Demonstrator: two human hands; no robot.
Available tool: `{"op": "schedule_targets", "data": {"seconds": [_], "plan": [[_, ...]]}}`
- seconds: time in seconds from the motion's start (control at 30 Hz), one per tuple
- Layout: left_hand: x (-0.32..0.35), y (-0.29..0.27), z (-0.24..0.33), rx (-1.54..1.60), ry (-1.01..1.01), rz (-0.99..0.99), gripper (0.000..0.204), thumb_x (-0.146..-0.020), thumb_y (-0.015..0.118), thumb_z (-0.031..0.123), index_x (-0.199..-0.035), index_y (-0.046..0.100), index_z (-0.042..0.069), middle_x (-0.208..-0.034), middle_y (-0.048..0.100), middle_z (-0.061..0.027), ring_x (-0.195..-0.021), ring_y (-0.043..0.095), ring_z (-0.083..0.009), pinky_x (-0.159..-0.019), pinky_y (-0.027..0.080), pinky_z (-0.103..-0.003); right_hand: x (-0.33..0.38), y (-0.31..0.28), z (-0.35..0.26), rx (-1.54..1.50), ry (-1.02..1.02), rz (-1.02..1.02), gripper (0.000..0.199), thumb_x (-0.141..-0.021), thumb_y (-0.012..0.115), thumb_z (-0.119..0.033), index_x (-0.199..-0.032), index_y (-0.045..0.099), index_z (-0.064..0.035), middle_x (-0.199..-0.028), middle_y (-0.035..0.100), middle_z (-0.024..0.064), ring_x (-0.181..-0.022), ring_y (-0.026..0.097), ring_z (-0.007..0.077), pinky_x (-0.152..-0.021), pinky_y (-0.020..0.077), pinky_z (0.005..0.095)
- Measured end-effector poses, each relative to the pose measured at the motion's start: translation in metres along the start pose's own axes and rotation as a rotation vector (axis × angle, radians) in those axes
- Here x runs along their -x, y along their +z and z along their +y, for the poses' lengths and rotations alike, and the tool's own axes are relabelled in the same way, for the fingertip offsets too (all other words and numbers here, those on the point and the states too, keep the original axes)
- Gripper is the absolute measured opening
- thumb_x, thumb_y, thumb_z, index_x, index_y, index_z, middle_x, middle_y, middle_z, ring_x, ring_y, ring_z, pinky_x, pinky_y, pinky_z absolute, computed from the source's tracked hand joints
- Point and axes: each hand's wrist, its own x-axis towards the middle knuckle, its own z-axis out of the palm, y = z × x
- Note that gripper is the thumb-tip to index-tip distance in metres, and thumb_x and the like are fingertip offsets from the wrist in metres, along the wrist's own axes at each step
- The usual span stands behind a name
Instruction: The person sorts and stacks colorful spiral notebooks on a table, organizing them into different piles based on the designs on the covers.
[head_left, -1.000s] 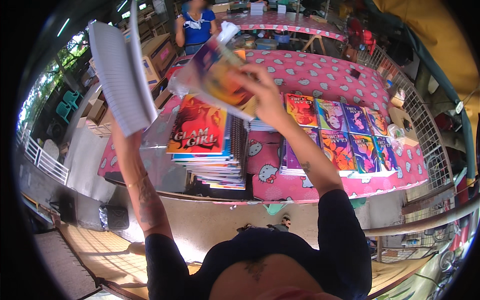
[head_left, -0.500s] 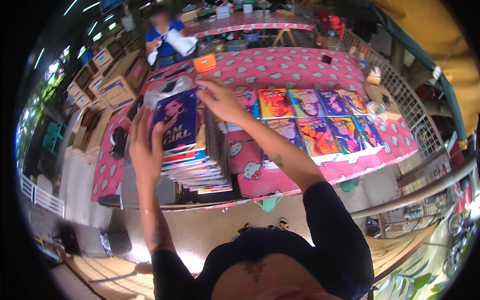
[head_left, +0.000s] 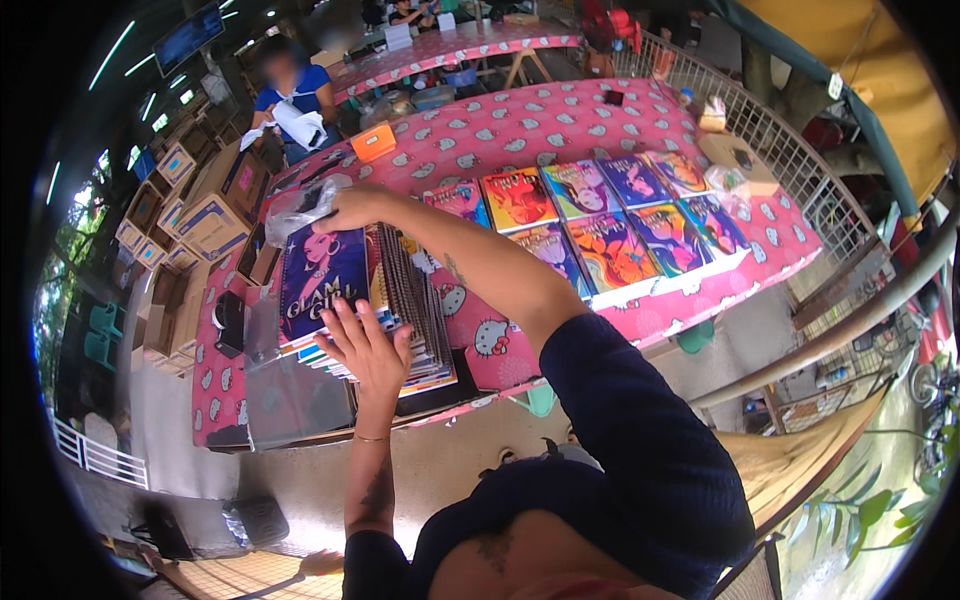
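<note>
A tall stack of spiral-bound notebooks (head_left: 405, 300) stands at the table's near left, coils facing right. On top lies a purple notebook (head_left: 325, 275) with a woman's face and gold lettering on its cover. My left hand (head_left: 368, 345) is open, fingers spread against the near edge of the stack. My right hand (head_left: 350, 208) reaches across to the top notebook's far edge. Its fingers bend over that edge, tips partly hidden. Right beside them is a crumpled clear plastic bag (head_left: 295, 208).
Rows of colourful notebooks (head_left: 610, 240) lie on the pink patterned tablecloth (head_left: 490, 340) to the right. An orange box (head_left: 373, 142) sits farther back, and a black object (head_left: 229, 323) at left. Cardboard boxes (head_left: 225, 215) are piled left. Across the table, a person (head_left: 293, 100) handles white material.
My left hand has gone from the stack's left side to its near edge, fingers spreading. My right hand has shifted left along the top notebook's far edge. The view has turned slightly.
</note>
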Motion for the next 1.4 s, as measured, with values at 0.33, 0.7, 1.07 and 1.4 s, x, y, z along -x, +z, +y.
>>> {"op": "schedule_targets", "data": {"seconds": [0.33,0.7,1.07,1.4], "plan": [[-0.017,-0.026,0.087,0.503,0.032,-0.038,0.068,-0.099,0.042,0.044,-0.146,0.031,-0.003,-0.15,0.03,-0.0293,-0.141,0.024,-0.0462,-0.113,0.01,-0.059,0.234,-0.016,0.199,0.118,0.261,0.781,0.049,-0.09,0.055,-0.051,-0.114,0.067,-0.0089,-0.126,0.058,0.0197,-0.115,0.057,0.036,-0.095,0.0467,0.0453],[-0.018,0.152,0.448,0.799,0.558,-0.489,0.074,-0.082,0.066,0.028,-0.146,0.034,0.006,-0.147,0.035,-0.0266,-0.138,0.033,-0.0387,-0.11,0.027,-0.056,0.633,-0.13,0.525,0.358,1.238,0.379,0.098,-0.065,0.072,-0.065,-0.134,0.046,-0.0009,-0.119,0.056,0.0319,-0.11,0.057,0.0446,-0.093,0.0455,0.051],[-0.162,0.095,0.324,1.348,-0.276,-0.132,0.021,-0.09,0.057,0.01,-0.11,0.062,0.006,-0.067,0.064,-0.0079,-0.057,0.064,-0.0184,-0.05,0.049,-0.031,0.536,-0.209,0.366,-0.952,0.484,0.961,0.063,-0.086,0.058,0.007,-0.144,0.042,-0.0093,-0.13,0.053,0.0116,-0.105,0.054,0.0122,-0.091,0.044,0.0252],[-0.19,-0.128,0.014,1.047,-0.51,0.473,0.042,-0.091,0.066,0.036,-0.105,0.063,-0.003,-0.088,0.064,-0.0055,-0.075,0.062,-0.0112,-0.061,0.052,-0.023,0.272,-0.141,0.078,-1.414,-0.129,0.577,0.065,-0.083,0.059,0.009,-0.144,0.038,0.0001,-0.133,0.052,0.0126,-0.107,0.059,0.0163,-0.082,0.0526,0.0293]]}}
